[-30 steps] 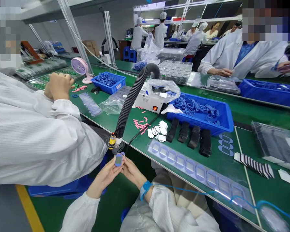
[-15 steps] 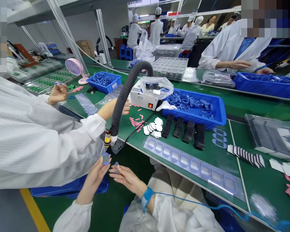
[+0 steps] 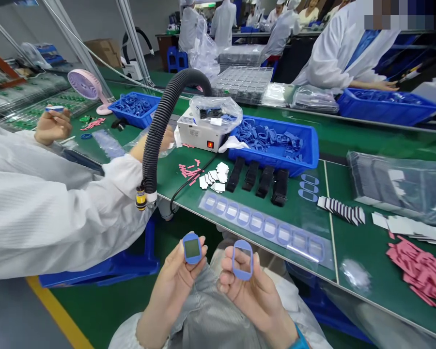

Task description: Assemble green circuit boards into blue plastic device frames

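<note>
Here, fingertips closed, the left hand (image 3: 176, 278) pinches a blue-rimmed display (image 3: 192, 248) and the half-curled right hand (image 3: 256, 298) a blue-rimmed clear cover (image 3: 242, 274), held apart before the desk's (image 3: 352, 247) near edge, a film strip (image 3: 256, 220) along it, a blue bin (image 3: 298, 167) beyond.

A person wears loose white sleeves (image 3: 128, 333), pale wrinkled clothing (image 3: 218, 310) over the lap, and a blue band (image 3: 300, 338) around the right wrist.

Black hose (image 3: 160, 111) upright before the white box (image 3: 198, 133)
</note>
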The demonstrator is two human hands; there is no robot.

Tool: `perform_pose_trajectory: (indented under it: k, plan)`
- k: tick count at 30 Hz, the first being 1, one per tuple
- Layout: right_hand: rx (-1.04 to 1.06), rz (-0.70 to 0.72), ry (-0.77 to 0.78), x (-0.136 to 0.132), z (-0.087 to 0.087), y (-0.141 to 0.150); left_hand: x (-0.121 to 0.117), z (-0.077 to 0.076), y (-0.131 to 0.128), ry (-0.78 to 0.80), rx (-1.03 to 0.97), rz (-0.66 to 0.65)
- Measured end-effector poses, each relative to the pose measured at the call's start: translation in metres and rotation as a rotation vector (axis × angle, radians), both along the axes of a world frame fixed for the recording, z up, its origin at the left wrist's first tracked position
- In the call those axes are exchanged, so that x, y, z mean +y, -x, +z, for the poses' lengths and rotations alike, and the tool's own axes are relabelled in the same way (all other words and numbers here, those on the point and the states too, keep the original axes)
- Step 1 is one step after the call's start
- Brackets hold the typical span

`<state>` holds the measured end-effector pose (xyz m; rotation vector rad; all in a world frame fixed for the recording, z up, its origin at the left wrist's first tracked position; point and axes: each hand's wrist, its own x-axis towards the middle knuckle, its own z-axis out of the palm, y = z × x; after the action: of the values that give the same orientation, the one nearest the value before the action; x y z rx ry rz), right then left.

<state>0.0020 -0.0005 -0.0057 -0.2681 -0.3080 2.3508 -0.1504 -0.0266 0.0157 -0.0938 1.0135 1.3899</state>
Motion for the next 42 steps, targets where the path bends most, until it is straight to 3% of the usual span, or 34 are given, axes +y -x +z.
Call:
perform_pose_trajectory:
  k: [6,11,16,22,26,30,35,38,42]
  plan:
    - [0.151,-0.055,-0.123,-0.006,0.019,-0.017,-0.007,0.029,-0.045,-0.065,-0.137,0.043]
    - [0.118,-0.082,-0.096,-0.009,0.022,-0.031,-0.006,0.032,-0.069,-0.123,-0.19,-0.052]
    - [0.078,-0.128,-0.158,-0.01,0.032,-0.045,-0.003,0.034,-0.084,-0.093,-0.197,-0.058]
    - [-0.219,-0.297,-0.222,-0.016,0.037,-0.073,0.005,0.041,-0.096,0.04,-0.168,0.047]
    - [-0.428,-0.466,-0.28,-0.014,0.033,-0.086,0.006,0.039,-0.101,0.013,-0.15,0.058]
    - [-0.78,-0.569,-0.497,-0.007,0.029,-0.089,0.005,0.033,-0.105,-0.12,-0.045,0.03]
    - [-1.327,-0.614,-0.915,-0.004,0.032,-0.082,0.0,0.022,-0.108,-0.173,0.238,-0.004]
    - [-1.417,-0.685,-1.118,-0.007,0.037,-0.072,-0.003,0.016,-0.109,-0.231,0.401,0.012]
    - [-1.392,-0.719,-1.174,-0.012,0.043,-0.061,-0.006,0.011,-0.11,-0.314,0.565,0.016]
